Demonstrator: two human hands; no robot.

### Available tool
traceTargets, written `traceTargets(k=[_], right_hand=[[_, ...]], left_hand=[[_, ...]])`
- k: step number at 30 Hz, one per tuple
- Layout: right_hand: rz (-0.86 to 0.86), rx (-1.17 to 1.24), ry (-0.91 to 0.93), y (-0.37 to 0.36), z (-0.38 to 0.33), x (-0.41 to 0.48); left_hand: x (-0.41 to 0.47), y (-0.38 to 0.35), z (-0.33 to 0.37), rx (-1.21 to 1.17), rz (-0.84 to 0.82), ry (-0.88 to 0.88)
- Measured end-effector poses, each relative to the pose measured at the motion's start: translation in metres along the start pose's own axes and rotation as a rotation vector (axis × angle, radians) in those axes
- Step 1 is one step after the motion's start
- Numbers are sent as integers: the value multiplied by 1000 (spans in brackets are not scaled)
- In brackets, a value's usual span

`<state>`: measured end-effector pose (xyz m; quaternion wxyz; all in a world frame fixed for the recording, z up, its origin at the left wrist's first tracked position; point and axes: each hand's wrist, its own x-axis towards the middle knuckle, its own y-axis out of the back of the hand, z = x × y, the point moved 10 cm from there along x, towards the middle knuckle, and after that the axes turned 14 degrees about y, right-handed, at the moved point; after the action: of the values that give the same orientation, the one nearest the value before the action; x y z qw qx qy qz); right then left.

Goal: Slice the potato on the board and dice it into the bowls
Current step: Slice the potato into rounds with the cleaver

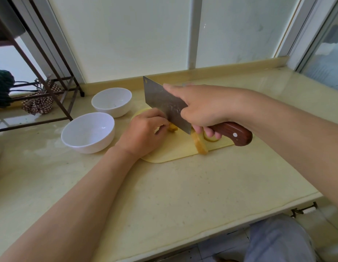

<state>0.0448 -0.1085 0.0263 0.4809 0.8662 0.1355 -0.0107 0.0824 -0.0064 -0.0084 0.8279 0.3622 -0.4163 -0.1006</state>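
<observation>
Pinning a potato piece (172, 128) mid-board, the left hand (143, 132) curls over it and hides most of it | potato slab (199, 143) at the cutting board's (173, 152) near edge | right hand (204, 108) wraps the cleaver (164, 104) handle, blade between both pieces | near bowl (88, 132) and far bowl (111, 101) beside the board's left edge.

two bowls (88, 132) crowding board's (170, 154) left, near counter (164, 195) open

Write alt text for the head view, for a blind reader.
A right hand grips a wood-handled cleaver, its edge at a potato piece that the left hand holds on a yellow cutting board. A cut slice lies nearby; two white bowls stand to the left.
</observation>
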Motion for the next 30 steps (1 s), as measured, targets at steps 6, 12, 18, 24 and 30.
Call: traceTargets(k=[6,12,18,24,30], right_hand=[[-8,-36,-3,3,0,3],[-3,-21,-3,4,6,4],[-17,-7,3,3,7,4],[-1,9,-1,4,10,1],[-3,50,-20,3,15,-1]], left_hand=[[2,0,1,-2,6,-12],[2,-1,0,-20,-1,12],[2,0,-3,-43,-10,38],[3,-1,-2,-34,-1,50],[3,-1,0,-22,-9,38]])
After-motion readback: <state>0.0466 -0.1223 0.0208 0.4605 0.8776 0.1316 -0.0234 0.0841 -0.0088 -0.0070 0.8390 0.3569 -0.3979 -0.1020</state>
